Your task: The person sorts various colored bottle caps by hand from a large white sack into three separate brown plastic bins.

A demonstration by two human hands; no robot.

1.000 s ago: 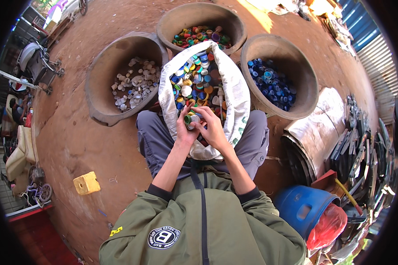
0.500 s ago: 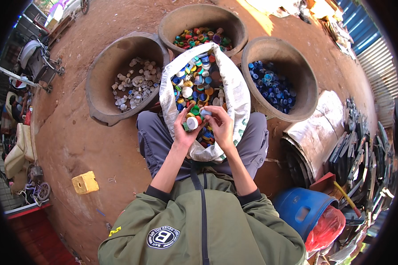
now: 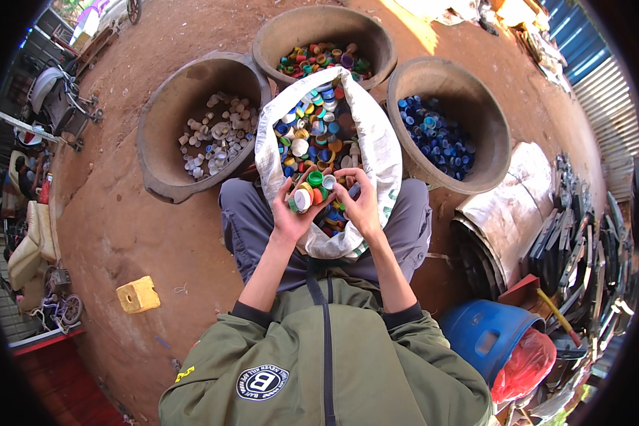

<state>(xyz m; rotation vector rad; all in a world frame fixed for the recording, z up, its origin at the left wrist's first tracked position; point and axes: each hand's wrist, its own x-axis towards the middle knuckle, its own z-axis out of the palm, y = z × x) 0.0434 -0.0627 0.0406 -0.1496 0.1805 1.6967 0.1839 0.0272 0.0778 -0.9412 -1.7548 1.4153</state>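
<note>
My left hand (image 3: pixel 294 218) is cupped around several caps, among them a white one (image 3: pixel 302 200), a green one (image 3: pixel 314 178), an orange one and a small pale one (image 3: pixel 329 182). Beside it, my right hand (image 3: pixel 362 207) has thumb and fingers curled on a blue cap (image 3: pixel 354 190). Both hands are over a white woven sack (image 3: pixel 382 156) full of mixed-colour caps, which stands between my legs. Beyond it are three grey-brown tubs: one with whitish caps at left (image 3: pixel 162 128), one with multicoloured caps behind (image 3: pixel 270 39), one with blue caps at right (image 3: pixel 490 117).
A yellow block (image 3: pixel 138 294) lies on the dirt floor at left. A stroller and small bicycle (image 3: pixel 64 309) are along the left side. At right are a stack of sheets (image 3: pixel 504 206), dark scrap, and a blue drum (image 3: pixel 476 334) with red plastic in its mouth.
The caps in my left hand show more openly than a second ago. Since half a second ago my right fingers have shifted slightly rightward, and the small pale cap is now uncovered.
</note>
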